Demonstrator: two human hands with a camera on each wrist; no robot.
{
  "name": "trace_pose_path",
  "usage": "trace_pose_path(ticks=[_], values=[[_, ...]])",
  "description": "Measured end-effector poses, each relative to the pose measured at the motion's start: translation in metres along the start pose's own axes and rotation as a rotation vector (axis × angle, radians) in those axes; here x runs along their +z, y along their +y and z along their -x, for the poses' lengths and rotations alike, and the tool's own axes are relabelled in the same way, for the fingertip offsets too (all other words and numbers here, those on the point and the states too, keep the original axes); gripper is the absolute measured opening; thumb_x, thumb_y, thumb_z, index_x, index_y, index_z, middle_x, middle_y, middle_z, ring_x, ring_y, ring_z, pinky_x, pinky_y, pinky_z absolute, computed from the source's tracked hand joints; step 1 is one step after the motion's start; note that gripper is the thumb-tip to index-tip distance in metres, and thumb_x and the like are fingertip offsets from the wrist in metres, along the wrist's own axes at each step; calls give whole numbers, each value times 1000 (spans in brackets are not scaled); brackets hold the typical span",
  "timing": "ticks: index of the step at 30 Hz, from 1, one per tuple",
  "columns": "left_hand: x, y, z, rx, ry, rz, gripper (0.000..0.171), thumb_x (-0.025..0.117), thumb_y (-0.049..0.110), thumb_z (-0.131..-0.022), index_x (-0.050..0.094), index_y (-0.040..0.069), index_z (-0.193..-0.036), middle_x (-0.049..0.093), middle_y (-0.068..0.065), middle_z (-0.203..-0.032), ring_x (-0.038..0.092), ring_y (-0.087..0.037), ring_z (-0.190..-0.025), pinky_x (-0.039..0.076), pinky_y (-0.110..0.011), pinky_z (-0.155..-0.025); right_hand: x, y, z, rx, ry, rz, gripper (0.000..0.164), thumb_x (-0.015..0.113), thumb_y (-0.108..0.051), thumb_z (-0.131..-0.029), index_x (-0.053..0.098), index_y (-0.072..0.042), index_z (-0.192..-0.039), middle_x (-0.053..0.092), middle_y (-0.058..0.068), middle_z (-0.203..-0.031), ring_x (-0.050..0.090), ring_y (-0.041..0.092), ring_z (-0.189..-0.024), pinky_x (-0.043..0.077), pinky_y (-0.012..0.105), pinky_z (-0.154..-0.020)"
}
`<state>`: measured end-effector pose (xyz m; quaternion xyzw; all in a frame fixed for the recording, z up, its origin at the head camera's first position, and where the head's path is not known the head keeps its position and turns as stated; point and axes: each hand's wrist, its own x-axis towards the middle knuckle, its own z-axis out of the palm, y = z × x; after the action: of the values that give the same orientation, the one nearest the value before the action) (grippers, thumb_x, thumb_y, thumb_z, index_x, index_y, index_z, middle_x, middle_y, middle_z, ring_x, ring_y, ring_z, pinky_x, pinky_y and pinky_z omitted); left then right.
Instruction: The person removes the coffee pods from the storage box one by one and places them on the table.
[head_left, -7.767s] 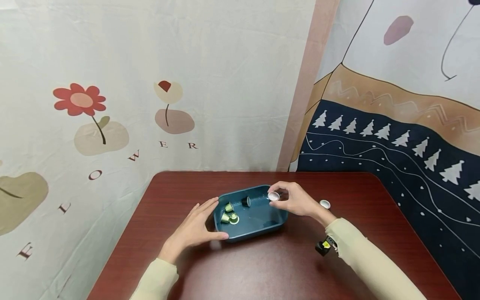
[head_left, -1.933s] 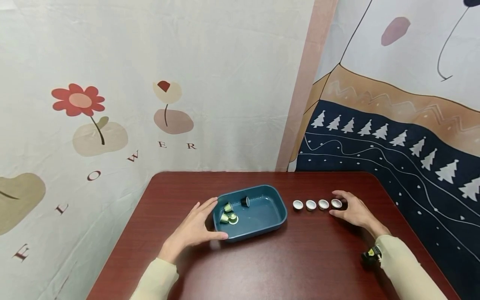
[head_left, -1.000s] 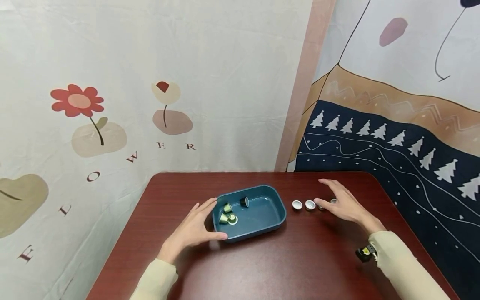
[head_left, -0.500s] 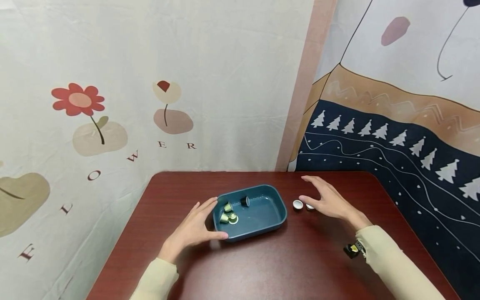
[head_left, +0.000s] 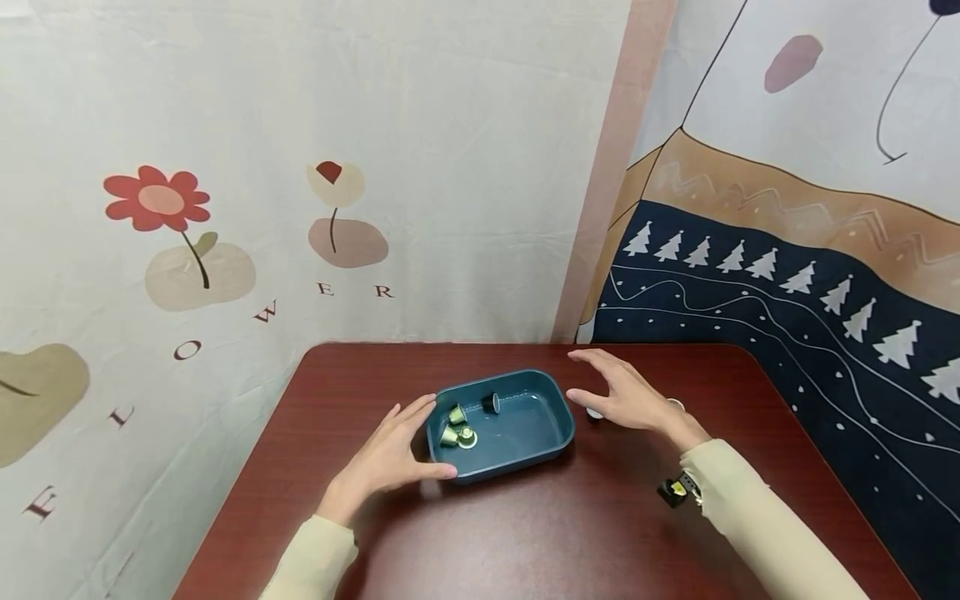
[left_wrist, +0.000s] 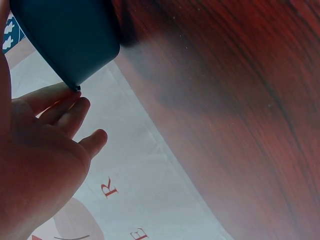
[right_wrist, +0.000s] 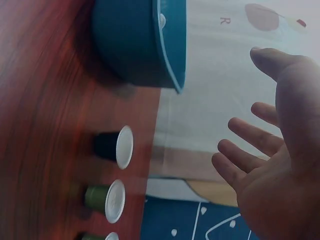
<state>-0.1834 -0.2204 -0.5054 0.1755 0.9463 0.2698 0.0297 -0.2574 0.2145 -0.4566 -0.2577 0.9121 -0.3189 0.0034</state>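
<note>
My left hand [head_left: 382, 454] rests against the left end of the blue tray [head_left: 525, 433], thumb at the front rim and fingertips at the back one. Inside the tray lie a black coffee capsule [head_left: 491, 403] and three light green coffee capsules [head_left: 457, 414] gathered on the left. My right hand [head_left: 630, 400] hovers with spread fingers just right of the tray, holding nothing. Beneath it runs a row of capsules, mostly hidden in the head view. The right wrist view shows a black capsule [right_wrist: 105, 145] and green capsules [right_wrist: 97, 197] standing with pale lids up.
The tray stands on a reddish-brown wooden table [head_left: 525, 533]. Behind the table hangs a pale printed cloth [head_left: 465, 167], with a navy tree-patterned part [head_left: 712, 308] at the right. A strapped device [head_left: 678, 490] sits on the right wrist.
The right hand earlier held a capsule at the tray. Several capsules later stood in a row, the hand at its right end. Since then the hand has moved left, empty, towards the tray.
</note>
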Motion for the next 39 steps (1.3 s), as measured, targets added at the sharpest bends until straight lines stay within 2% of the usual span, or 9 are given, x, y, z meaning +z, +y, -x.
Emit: trace_pose_path(ticks=[9,21,30,39], values=[[0,1,-1,8,-1,-6,128,93,74,-80,44,0,-171,42,-13,-182,41,-41,-169,22,-70,-143,11,-17,-18,-79,-37,-37,64,80,-38,-106,60,-14,-161,61,12,-166,58,36,-155,49,67,-129],[0,0,-2,14,-1,-5,128,93,74,-79,45,0,-171,42,-12,-183,42,-39,-169,21,-70,-143,29,-31,-42,-184,-94,0,58,81,-35,-106,64,-12,-156,68,9,-158,65,30,-147,54,59,-127],[0,1,-1,4,-4,0,128,93,75,-79,45,1,-172,42,-11,-183,41,-40,-169,20,-70,-143,40,-38,-56,-185,-214,37,56,77,-33,-107,66,-4,-153,67,12,-159,63,32,-148,53,58,-127],[1,2,-1,1,-1,0,128,93,75,-79,45,1,-171,42,-12,-183,42,-41,-169,21,-71,-143,52,-44,-69,-176,-320,52,55,78,-31,-108,66,-3,-154,66,13,-160,63,31,-150,54,54,-128]])
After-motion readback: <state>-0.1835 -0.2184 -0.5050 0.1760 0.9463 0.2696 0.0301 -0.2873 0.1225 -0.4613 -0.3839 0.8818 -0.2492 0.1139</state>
